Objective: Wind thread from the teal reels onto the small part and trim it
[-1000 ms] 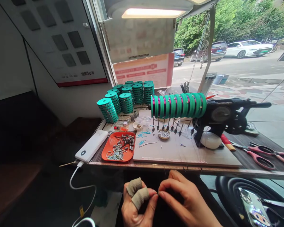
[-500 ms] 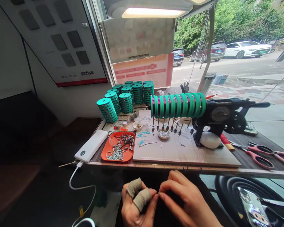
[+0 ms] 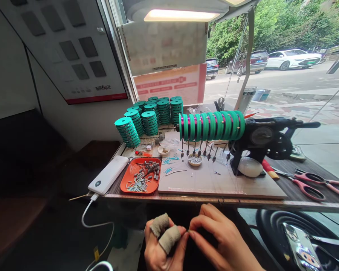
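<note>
Left hand [image 3: 165, 241] and right hand [image 3: 222, 237] meet before the surface [image 3: 115, 189], each grip pinched narrow on a tiny dark piece [image 3: 188, 230], probably light, easily dropped, best held at its ends. Beyond: red-orange tray [image 3: 153, 184], then green spools [image 3: 127, 131].

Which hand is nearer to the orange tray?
Left. The left hand is below and slightly right of the orange tray in view; the right hand is farther to the right.
</note>
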### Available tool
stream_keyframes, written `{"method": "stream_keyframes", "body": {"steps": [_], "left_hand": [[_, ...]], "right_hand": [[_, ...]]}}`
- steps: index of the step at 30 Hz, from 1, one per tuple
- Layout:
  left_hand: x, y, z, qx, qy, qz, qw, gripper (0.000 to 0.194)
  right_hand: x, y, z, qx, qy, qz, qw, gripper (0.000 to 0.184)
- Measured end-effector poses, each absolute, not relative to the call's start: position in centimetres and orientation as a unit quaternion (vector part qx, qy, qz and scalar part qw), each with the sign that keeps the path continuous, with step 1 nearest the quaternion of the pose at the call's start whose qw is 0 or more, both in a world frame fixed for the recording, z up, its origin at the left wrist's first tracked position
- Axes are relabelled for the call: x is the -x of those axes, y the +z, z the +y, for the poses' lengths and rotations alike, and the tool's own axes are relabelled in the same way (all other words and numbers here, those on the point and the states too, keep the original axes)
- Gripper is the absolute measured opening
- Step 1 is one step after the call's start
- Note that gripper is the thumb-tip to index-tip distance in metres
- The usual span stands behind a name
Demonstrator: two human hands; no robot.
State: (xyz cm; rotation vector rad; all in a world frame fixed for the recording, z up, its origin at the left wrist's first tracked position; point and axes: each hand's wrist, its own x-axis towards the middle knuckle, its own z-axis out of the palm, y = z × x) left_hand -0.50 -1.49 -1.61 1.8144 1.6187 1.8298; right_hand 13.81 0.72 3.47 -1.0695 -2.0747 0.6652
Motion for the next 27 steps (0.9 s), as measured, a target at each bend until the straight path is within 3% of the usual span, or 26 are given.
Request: {"method": "stream_keyframes", "body": {"steps": [27], "left_hand": [[0.47, -2.08, -1.78, -0.613, 0.573, 0.543, -0.029, 0.004]], "right_hand": [[-13.42, 2.96, 0.77, 0.401, 0.237, -0.807, 0.363, 0.013]]}}
